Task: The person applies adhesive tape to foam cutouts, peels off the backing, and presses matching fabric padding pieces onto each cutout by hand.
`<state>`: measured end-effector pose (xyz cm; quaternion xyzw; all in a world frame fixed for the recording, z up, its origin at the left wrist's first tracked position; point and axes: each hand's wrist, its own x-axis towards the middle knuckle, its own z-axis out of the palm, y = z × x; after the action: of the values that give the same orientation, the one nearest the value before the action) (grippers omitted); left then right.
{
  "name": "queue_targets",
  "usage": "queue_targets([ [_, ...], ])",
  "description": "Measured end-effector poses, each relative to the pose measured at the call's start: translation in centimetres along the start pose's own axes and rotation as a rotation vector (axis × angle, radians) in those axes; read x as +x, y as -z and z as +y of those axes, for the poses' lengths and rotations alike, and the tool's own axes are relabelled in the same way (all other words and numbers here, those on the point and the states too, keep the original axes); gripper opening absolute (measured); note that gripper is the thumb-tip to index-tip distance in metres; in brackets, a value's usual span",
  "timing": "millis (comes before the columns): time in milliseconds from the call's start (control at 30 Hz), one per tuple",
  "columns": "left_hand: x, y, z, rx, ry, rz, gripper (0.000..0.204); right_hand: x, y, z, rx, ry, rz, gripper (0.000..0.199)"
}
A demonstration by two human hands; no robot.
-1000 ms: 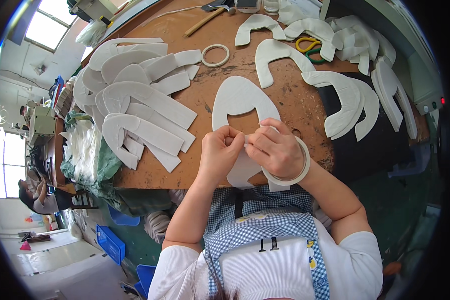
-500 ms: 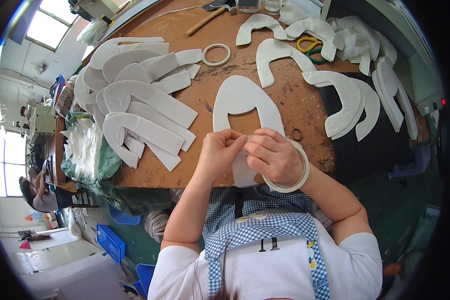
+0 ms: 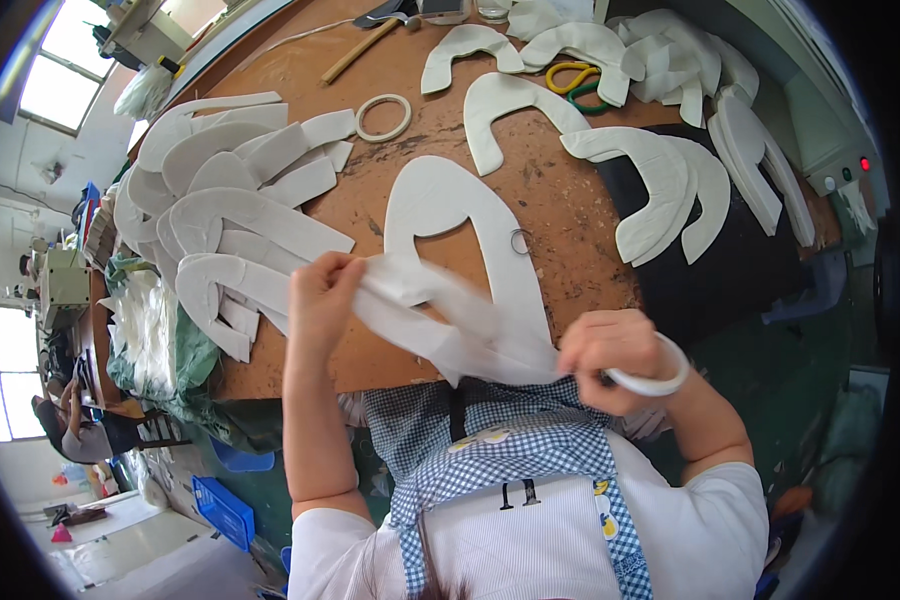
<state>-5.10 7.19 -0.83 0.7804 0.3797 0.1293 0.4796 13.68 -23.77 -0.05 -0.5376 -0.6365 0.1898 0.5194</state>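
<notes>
Between my two hands stretches a thin white curved fabric piece (image 3: 410, 318), blurred by motion. My left hand (image 3: 320, 300) pinches its upper left end, and my right hand (image 3: 615, 362) is closed on the other end near the table's front edge. A roll of white tape (image 3: 667, 372) hangs around my right hand, by the wrist. Beneath the fabric, a white padded U-shaped piece (image 3: 440, 190) lies on the brown table (image 3: 590, 280), its curved end pointing away from me. One dark thin ring (image 3: 519, 241) rests at the right edge of that piece.
Layered white U-shaped pieces (image 3: 260, 215) are heaped at left. Another tape roll (image 3: 383, 118), a hammer (image 3: 362, 50) and yellow-and-green-handled scissors (image 3: 573, 78) lie farther back. More curved pieces (image 3: 660, 190) sit on a black mat (image 3: 705, 290) at right. Another person (image 3: 70, 420) sits far left.
My hands, which were together over the U-shaped piece, have moved wide apart with the white fabric stretched between them. The whole view has shifted, so table things appear farther left.
</notes>
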Motion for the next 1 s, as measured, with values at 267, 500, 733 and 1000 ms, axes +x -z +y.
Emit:
queue_targets([
  [267,-0.2,6.0,-1.2,0.131,-0.049,0.144,0.019,-6.7,14.3,-5.2,0.294,-0.525,0.126,0.028],
  [500,-5.0,5.0,4.9,-0.017,-0.055,0.030,0.025,-6.2,23.3,-1.3,-0.200,-1.210,-0.209,0.018],
  [733,-4.7,1.4,7.5,-0.176,-0.148,-0.072,0.015,-6.4,26.9,3.4,-0.318,-1.304,-0.464,0.043],
  [1000,-5.8,1.6,6.1,-0.402,-0.095,-0.285,0.017,-2.0,15.6,6.5,-1.417,-0.519,0.054,0.015],
])
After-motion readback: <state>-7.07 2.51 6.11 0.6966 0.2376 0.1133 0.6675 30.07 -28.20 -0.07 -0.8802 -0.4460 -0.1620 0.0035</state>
